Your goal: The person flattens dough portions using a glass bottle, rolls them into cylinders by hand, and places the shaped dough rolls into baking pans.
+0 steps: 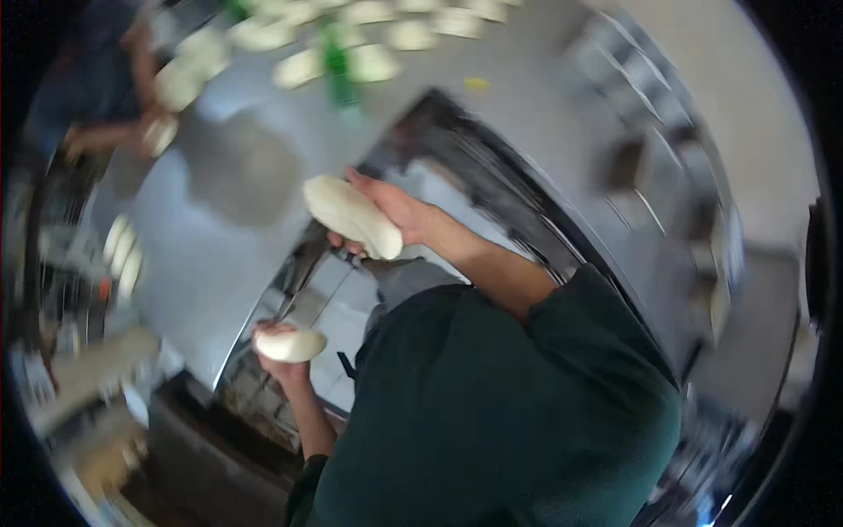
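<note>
A long, pale piece of dough point(349, 213) lies across my right hand point(400, 211), whose thumb and fingers close around it. My left hand point(288, 373), lower and further left, grips a smaller oval dough piece point(291, 346). Both pieces are off the table, held in front of my dark green shirt. The steel table point(211, 272) curves away beyond my hands. Many similar dough pieces point(411, 35) lie in rows at its far side, blurred by motion.
At the far left a co-worker's hands point(156, 127) hold another dough piece. Several rolls point(123, 255) lie at the table's left edge. A green bottle point(338, 66) stands among the far dough. A dark-edged frame point(492, 171) is beside my right arm. Blurred metal equipment point(650, 176) is at the right.
</note>
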